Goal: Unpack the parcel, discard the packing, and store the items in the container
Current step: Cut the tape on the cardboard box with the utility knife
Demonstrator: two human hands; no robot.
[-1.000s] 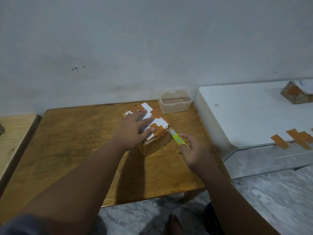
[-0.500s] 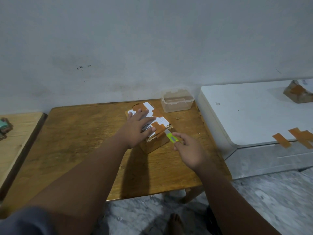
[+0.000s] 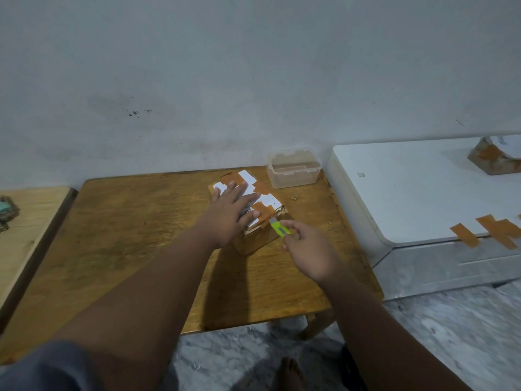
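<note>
Parcel (image 3: pixel 255 221) lies under flat left fingers (image 3: pixel 242 193); right fingers (image 3: pixel 290 225) pinch cutter (image 3: pixel 279 229).

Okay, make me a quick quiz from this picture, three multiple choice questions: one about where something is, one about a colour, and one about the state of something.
1. Where is the clear plastic container?
A. on the floor
B. on the wooden table's far right corner, beyond the parcel
C. on the white cabinet

2. What colour is the cutter handle?
A. red
B. black
C. yellow-green

3. What is the left hand doing?
A. pressing flat on the parcel
B. gripping the cutter
C. lifting the container

Answers: 1 B, it stands by the wall on the table. 2 C, the handle in the right hand is bright yellow-green. 3 A, the palm lies spread on the parcel's top.
</note>
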